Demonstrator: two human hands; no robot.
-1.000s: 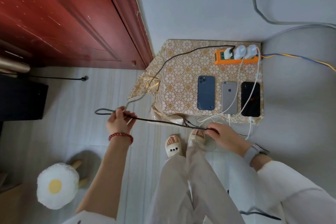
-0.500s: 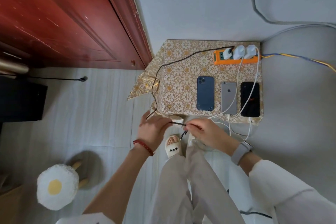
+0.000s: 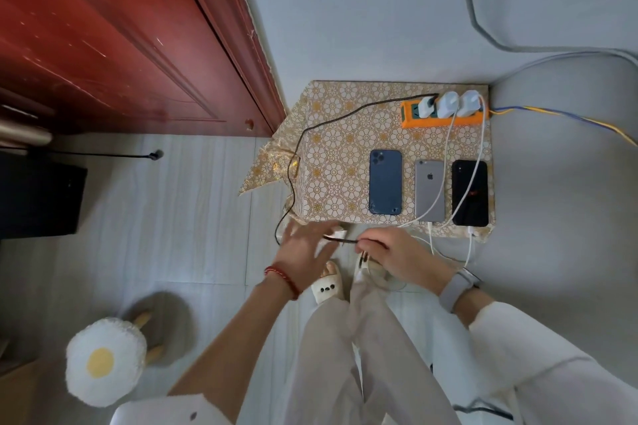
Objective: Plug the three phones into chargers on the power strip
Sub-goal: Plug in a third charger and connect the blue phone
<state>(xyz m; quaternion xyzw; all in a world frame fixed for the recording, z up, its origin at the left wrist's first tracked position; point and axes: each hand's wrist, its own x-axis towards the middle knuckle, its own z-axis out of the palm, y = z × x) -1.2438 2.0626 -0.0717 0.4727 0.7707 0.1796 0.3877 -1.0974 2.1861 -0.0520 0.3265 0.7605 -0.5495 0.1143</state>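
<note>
At the far left we noted a round white plush stool with a yellow fried-egg centre point(image 3: 105, 360) standing on the pale tiled floor point(image 3: 165, 224), below a dark red wooden door point(image 3: 114, 31).

We found the left hand point(image 3: 305, 250), wearing a red beaded bracelet point(image 3: 283, 278), spread flat with fingers extended; the thin black braided charging cable point(image 3: 345, 115) passed just under its fingertips, and we could not tell whether it gripped the cable. This cable ran from the leftmost charger across the low table covered in a gold floral-patterned cloth point(image 3: 345, 148), down over the table's left edge and back toward the hands.

The right hand point(image 3: 397, 257), with a grey-strapped smartwatch point(image 3: 457, 288) at the wrist, was curled closed, pinching the free end of the black cable between thumb and fingers.

On the cloth we recorded three phones lying back-up in a row: a dark blue phone with a triple camera point(image 3: 385, 182), with no cable attached; a silver-grey phone bearing the Apple logo point(image 3: 429, 190), with a white cable at its near end; and a glossy black phone point(image 3: 470, 192), likewise cabled in white, its marking unreadable.

Behind them, an orange plastic power strip point(image 3: 445, 115) carried three white charger plugs point(image 3: 448, 102) side by side. Its blue-and-yellow supply lead point(image 3: 569, 117) ran off to the right.
</note>
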